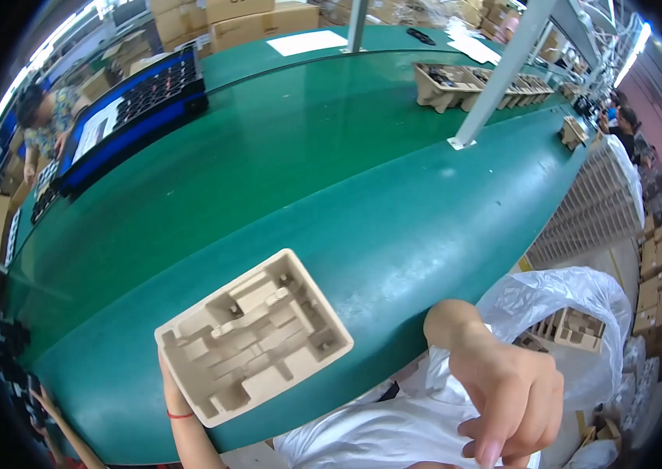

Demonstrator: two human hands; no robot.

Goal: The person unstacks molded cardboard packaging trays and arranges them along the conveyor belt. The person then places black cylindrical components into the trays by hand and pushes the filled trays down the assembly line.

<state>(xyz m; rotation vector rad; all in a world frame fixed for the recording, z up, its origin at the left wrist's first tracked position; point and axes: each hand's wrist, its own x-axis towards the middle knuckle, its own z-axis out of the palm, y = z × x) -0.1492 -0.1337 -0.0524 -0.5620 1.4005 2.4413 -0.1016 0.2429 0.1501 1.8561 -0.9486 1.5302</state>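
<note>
A beige moulded-pulp tray (257, 340) with several shaped recesses lies tilted at the near side of the green work surface, its hollows facing up. My left hand (167, 381) grips its left edge; the fingers are mostly hidden beneath and behind the tray. A red string circles that wrist. My right hand (515, 391) hangs at the near right, off the table edge, with fingers loosely bent downward and nothing visible in them. Close beside it is a clear plastic bag (581, 285) holding more pulp trays (579, 330).
A green conveyor belt (292, 141) runs beyond the near ledge. Filled pulp trays (444, 86) stand on it at the back right, near a grey metal post (503, 74). A black-and-blue crate (135, 109) is at the far left, beside a person (53, 117). Another person's hand (48, 402) shows at lower left.
</note>
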